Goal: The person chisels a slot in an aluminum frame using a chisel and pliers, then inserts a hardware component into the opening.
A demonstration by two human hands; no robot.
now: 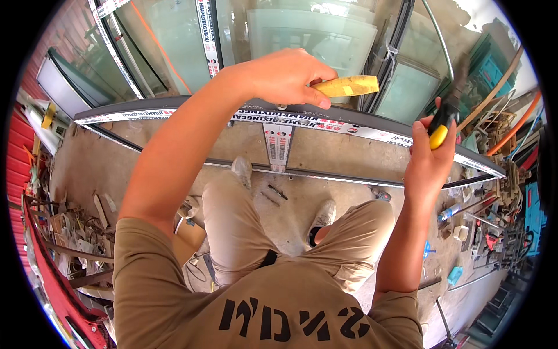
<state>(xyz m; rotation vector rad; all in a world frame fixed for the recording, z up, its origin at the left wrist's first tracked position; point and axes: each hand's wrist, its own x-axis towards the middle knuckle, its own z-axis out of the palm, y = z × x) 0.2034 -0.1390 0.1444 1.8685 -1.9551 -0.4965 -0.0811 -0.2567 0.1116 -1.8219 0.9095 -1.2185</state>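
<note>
My left hand [285,77] is closed on a yellow elongated piece [350,86], whose exact kind I cannot make out. It sits just over the top rail of a long dark metal frame [325,119] covered in printed protective film. My right hand [433,145] is wrapped round a tool with a black and yellow handle [440,135]. The tool's dark upper end is blurred against the background and points up and away. That hand is held near the right part of the frame. A short crosspiece [279,145] joins the frame's two rails.
Glass panes [311,43] lean beyond the frame, with upright metal profiles [208,35] among them. A dark pen-like object [278,191] lies on the floor between my feet. Scrap [75,232] clutters the left, with tools, hoses and a light blue piece [455,275] at right.
</note>
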